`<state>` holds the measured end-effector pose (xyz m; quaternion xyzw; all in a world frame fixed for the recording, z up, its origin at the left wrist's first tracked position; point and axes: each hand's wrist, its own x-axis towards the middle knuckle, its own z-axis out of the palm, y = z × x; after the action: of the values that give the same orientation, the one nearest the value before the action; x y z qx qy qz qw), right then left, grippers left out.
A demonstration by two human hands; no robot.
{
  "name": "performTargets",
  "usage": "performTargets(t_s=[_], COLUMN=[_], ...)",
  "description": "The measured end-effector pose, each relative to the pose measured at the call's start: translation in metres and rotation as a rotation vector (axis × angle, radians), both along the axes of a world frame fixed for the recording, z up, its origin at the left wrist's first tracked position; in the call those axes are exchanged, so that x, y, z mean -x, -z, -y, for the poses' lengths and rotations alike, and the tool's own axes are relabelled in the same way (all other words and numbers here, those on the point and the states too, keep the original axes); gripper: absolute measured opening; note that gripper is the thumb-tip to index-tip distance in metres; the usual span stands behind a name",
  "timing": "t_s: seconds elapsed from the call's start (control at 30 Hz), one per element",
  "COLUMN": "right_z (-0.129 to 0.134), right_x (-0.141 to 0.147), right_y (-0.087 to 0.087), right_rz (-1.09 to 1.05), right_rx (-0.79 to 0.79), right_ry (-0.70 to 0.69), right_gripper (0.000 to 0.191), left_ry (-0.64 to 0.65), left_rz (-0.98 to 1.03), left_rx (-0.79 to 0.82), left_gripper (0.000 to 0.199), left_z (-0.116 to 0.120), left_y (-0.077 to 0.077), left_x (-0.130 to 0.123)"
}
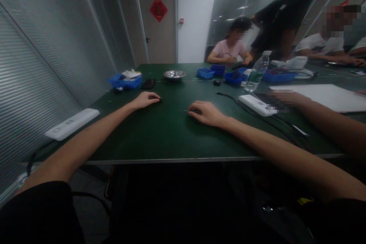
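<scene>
Fingers, left hand (144, 100): nearly closed, pinching a small dark piece (160, 100) at the tips; piece too small to identify.
Fingers, right hand (207, 113): curled, thumb and forefinger together on a thin pale rod (185, 111); its tip points toward the left hand.
White strip, left (73, 124): on the green table (171, 137), beside the left forearm.
Metal bowl (174, 76): beyond and between the hands.
Black cable (233, 100): loose end beyond the right hand.
Clear bottle (256, 74): upright, near the white block (257, 105).
Risk, dark piece: could drop if the pinch loosens; dark on dark green, probably hard to find.
Risk, pale rod: may twist or slip, being thin and held near one end.
Risk, cable: a wide sweep of the right forearm could snag it, judging by their closeness.
Count, left to right: white strip 1; dark piece 1; bowl 1; pale rod 1; loose cable end 1; bottle 1; white block 1.
Blue containers (125, 81): 5 discernible.
</scene>
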<state>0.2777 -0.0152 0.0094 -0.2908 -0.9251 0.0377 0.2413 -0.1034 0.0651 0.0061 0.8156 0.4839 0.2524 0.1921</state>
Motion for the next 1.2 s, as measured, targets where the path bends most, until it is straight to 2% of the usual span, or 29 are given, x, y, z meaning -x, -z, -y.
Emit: performTargets(t_s=[0.17,0.33,0.57,0.73,1.0,1.2], right_z=[0.0,0.002,0.002,0.001,0.003,0.003], right_x=[0.002,0.002,0.002,0.002,0.002,0.002], right_y=[0.001,0.0,0.0,0.0,-0.001,-0.001], right_rz=[0.006,0.008,0.017,0.023,0.033,0.034], right_rx=[0.002,0.006,0.007,0.002,0.019,0.018], right_ry=[-0.021,-0.027,-0.032,-0.038,-0.05,-0.053], right_gripper=[0.024,0.025,0.024,0.024,0.025,0.024], left_ry=[-0.309,-0.451,-0.542,-0.63,-0.618,-0.576], left_rz=[0.025,-0.016,-0.142,-0.129,-0.081,-0.068], left_rx=[0.007,-0.031,-0.224,-0.175,-0.107,-0.1], left_gripper=[0.039,0.036,0.023,0.026,0.032,0.017], left_z=[-0.02,-0.02,-0.018,-0.019,-0.019,-0.02], left_y=[0.001,-0.003,-0.003,-0.002,-0.004,-0.005], left_x=[0.062,0.087,0.097,0.094,0.092,0.093])
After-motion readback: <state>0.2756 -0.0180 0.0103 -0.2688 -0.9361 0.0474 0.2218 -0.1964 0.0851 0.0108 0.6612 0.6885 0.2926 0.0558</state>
